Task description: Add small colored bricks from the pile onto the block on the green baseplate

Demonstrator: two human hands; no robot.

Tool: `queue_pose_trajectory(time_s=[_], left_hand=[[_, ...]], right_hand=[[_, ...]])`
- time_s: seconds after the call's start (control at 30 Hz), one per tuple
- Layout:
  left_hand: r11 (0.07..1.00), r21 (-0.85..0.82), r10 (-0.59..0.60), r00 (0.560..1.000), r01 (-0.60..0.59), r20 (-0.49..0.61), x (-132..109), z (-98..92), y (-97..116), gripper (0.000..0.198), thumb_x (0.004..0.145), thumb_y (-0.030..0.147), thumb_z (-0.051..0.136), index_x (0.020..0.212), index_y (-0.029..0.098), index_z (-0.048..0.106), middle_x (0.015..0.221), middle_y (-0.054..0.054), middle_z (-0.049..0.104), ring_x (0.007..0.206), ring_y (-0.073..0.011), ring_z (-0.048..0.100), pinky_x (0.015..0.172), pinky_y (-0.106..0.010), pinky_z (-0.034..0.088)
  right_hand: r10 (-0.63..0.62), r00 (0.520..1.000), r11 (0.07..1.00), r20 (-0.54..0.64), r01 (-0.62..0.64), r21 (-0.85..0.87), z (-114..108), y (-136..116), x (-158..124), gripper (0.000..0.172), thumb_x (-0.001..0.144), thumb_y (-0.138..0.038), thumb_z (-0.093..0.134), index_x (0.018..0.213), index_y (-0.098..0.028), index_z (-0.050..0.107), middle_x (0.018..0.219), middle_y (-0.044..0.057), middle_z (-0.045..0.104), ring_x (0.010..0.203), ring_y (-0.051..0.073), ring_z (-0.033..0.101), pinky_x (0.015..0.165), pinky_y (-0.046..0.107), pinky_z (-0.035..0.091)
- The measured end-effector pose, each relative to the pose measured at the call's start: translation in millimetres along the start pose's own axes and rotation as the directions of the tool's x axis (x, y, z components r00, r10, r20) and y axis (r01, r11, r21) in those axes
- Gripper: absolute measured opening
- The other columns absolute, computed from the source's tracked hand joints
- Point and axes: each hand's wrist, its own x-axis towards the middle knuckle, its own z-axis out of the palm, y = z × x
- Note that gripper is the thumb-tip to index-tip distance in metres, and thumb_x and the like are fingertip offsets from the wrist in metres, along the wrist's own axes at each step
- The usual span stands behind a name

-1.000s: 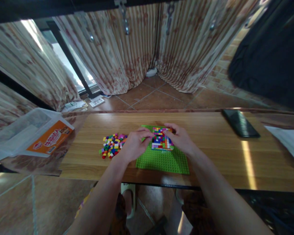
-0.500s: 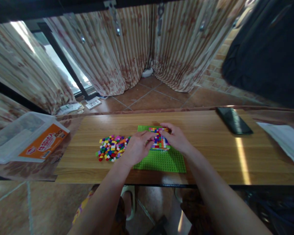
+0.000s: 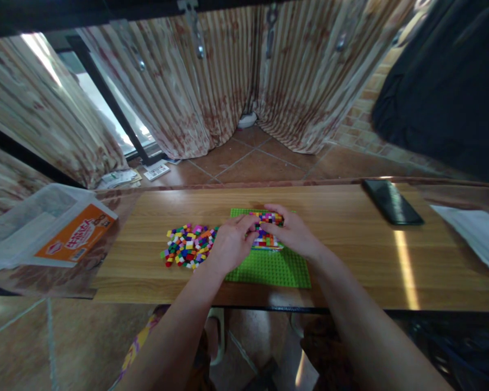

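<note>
A block of multicoloured toy bricks (image 3: 268,240) stands on a green studded baseplate (image 3: 269,271). My left hand (image 3: 233,244) is over the block's left side, thumb and forefinger pinched together; whatever is between them is too small to make out. From the right, my right hand (image 3: 294,232) reaches over the block. Its fingers are apart, one stretched toward the far edge, with the thumb low over the bricks close to my left fingertips. Both hands cover part of the block. A loose pile of small coloured bricks (image 3: 188,245) lies left of the baseplate, partly behind my left hand.
The wooden table (image 3: 342,277) has a black phone (image 3: 392,202) at its far right and white paper (image 3: 472,233) by its right end. A clear plastic tub (image 3: 36,212) with an orange label stands at the left. Striped curtains (image 3: 224,81) hang beyond.
My right thumb has shifted a little left and down over the bricks, closer to my left fingertips. My left hand keeps nearly the same pose. The whole view has shifted slightly.
</note>
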Motion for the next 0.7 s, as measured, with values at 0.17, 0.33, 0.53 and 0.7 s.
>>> queue_pose_trajectory(time_s=[0.17,0.33,0.53,0.7], left_hand=[[1.000,-0.015,-0.024,1.000,0.024,0.008,0.3,-0.1,2.7,0.025,0.085,0.014,0.062,0.110,0.019,0.064,0.092,-0.004,0.068,0.084,-0.0177,0.064,0.080,-0.031,0.051],[0.997,-0.050,-0.057,0.998,0.059,0.024,0.6,-1.4,5.6,0.026,0.084,0.012,0.062,0.110,0.019,0.064,0.092,-0.004,0.068,0.086,-0.0180,0.065,0.079,-0.030,0.051],[0.996,-0.067,-0.065,0.998,0.066,0.010,2.0,0.4,5.4,0.027,0.083,0.010,0.063,0.108,0.020,0.064,0.093,-0.004,0.068,0.085,-0.0174,0.064,0.080,-0.030,0.052],[0.993,-0.096,-0.064,0.998,0.064,0.004,-1.5,4.0,3.7,0.026,0.082,0.009,0.061,0.106,0.019,0.065,0.090,-0.004,0.068,0.081,-0.0161,0.064,0.078,-0.029,0.052]], right_hand=[[-0.017,1.000,0.999,0.004,0.017,-0.040,2.2,-1.6,-0.5,0.059,0.069,-0.030,0.074,0.126,-0.019,0.062,0.126,0.010,0.066,0.116,0.027,0.061,0.104,0.044,0.044],[-0.003,1.000,0.999,-0.016,0.002,-0.049,4.6,-2.5,-0.2,0.061,0.068,-0.030,0.073,0.126,-0.018,0.062,0.127,0.011,0.066,0.117,0.028,0.061,0.104,0.044,0.044],[0.041,0.998,0.998,-0.040,-0.043,-0.054,5.9,-7.4,1.3,0.060,0.063,-0.026,0.073,0.123,-0.020,0.065,0.121,0.009,0.069,0.111,0.028,0.064,0.101,0.044,0.046],[0.052,0.998,0.996,-0.024,-0.054,-0.064,6.6,-7.6,1.6,0.062,0.064,-0.027,0.073,0.125,-0.016,0.064,0.121,0.011,0.069,0.109,0.027,0.065,0.100,0.043,0.047]])
